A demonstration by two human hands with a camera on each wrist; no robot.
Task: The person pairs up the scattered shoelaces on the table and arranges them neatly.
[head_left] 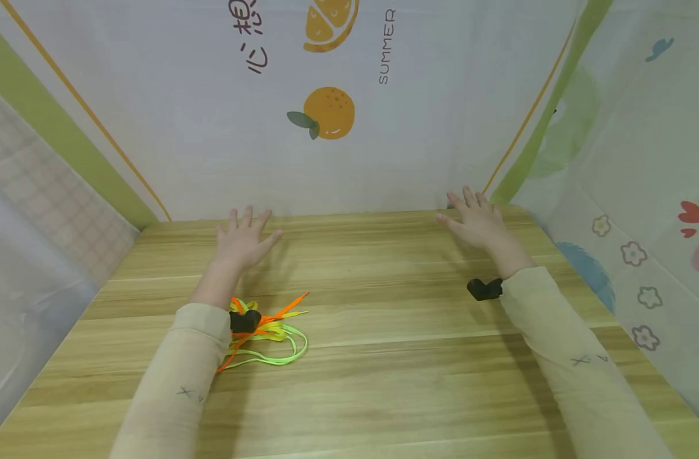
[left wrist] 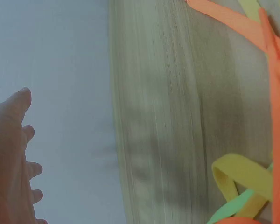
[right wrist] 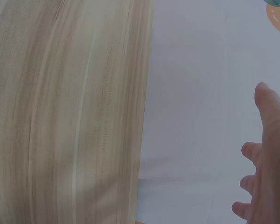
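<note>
My left hand (head_left: 242, 245) is stretched out over the far left of the table, fingers spread and holding nothing. Beneath that forearm lies a loose bundle of flat shoelaces: an orange lace (head_left: 286, 310), a yellow lace (head_left: 276, 331) and a light green lace (head_left: 280, 362). The sleeve and wrist hide part of the bundle. In the left wrist view the orange lace (left wrist: 277, 107) and a yellow loop (left wrist: 238, 170) show up close at the right. Toward the far right edge, my right hand (head_left: 477, 223) also reaches forward with spread fingers, nothing in it.
The wooden table (head_left: 384, 382) ends at a white printed cloth (head_left: 395, 166) hanging behind it. More patterned cloth (head_left: 642, 191) hangs along the right side, and a checked cloth (head_left: 45, 153) on the left. A black wrist camera (head_left: 484, 289) sits under the right wrist.
</note>
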